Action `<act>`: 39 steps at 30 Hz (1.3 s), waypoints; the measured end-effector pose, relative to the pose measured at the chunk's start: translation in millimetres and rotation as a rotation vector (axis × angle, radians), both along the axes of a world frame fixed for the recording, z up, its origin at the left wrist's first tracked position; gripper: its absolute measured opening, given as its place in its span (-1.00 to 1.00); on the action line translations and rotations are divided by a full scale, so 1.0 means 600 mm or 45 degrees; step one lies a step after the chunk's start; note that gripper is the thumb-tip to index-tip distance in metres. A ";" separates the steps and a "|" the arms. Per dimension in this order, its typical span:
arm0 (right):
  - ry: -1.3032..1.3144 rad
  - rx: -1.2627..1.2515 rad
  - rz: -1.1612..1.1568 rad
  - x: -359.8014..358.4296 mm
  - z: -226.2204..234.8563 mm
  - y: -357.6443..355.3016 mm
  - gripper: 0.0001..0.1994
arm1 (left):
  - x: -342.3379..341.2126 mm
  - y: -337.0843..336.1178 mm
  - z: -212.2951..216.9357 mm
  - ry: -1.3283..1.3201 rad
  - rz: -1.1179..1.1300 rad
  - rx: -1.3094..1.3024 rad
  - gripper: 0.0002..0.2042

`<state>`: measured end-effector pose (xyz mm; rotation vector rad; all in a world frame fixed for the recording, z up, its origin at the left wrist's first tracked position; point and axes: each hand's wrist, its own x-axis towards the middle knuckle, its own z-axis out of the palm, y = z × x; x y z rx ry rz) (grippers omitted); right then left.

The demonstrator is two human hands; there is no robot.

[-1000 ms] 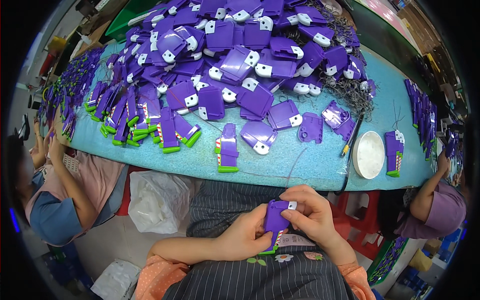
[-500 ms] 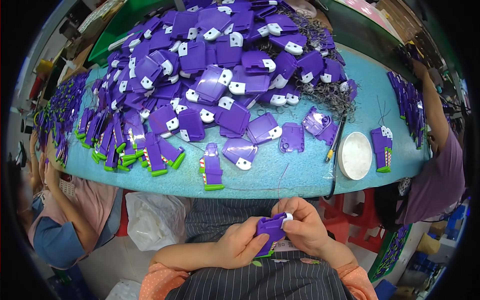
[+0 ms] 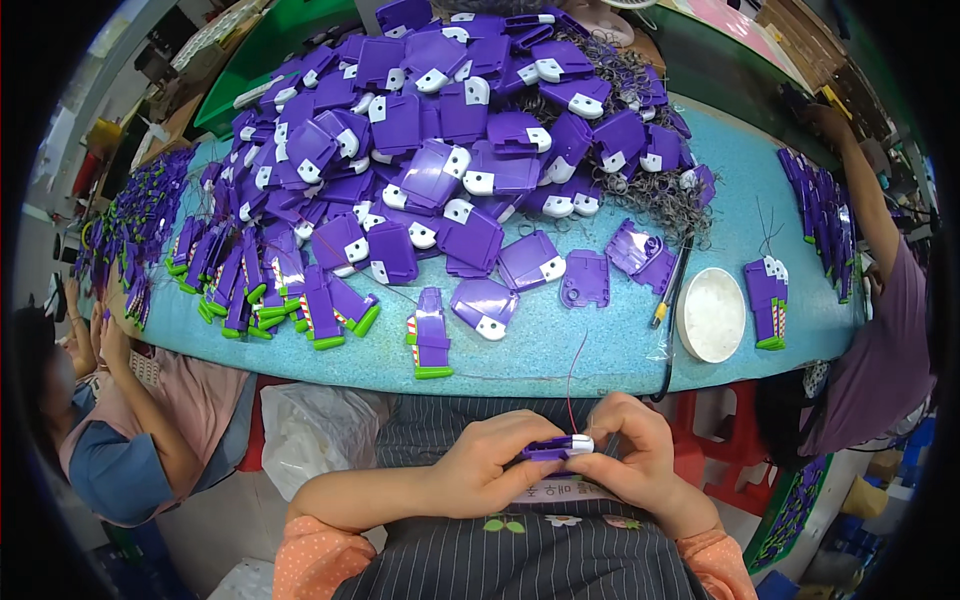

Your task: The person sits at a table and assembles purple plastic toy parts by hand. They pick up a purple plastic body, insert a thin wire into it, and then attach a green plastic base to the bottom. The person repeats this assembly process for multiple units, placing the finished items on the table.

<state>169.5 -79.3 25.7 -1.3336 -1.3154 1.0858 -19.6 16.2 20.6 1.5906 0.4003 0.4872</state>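
head view | step, seemingly: two-handed work at the white end (image 3: pixel 582 444) of a purple plastic shell (image 3: pixel 547 453), red wire (image 3: pixel 570 392) rising beside it | left hand (image 3: pixel 498 455) gripped the body, right hand (image 3: pixel 637 452) pinched the white end | shell was nearer the wearer than the table (image 3: pixel 480 364), long axis crosswise, white end rightward | next move seemed to call for steady pressure

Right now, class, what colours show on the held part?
The held part is purple with a white end; head view.
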 end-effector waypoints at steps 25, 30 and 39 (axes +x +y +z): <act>-0.132 -0.326 0.248 -0.021 -0.024 0.002 -0.82 | 0.000 -0.056 -0.043 -0.111 0.464 -0.584 -0.79; -0.309 0.058 0.070 -0.014 -0.022 -0.007 -0.85 | 0.007 -0.030 -0.048 -0.071 0.214 0.338 -0.65; -0.605 0.182 -1.250 0.268 0.004 -0.007 -0.77 | 0.007 0.110 -0.028 0.691 0.377 1.337 -0.49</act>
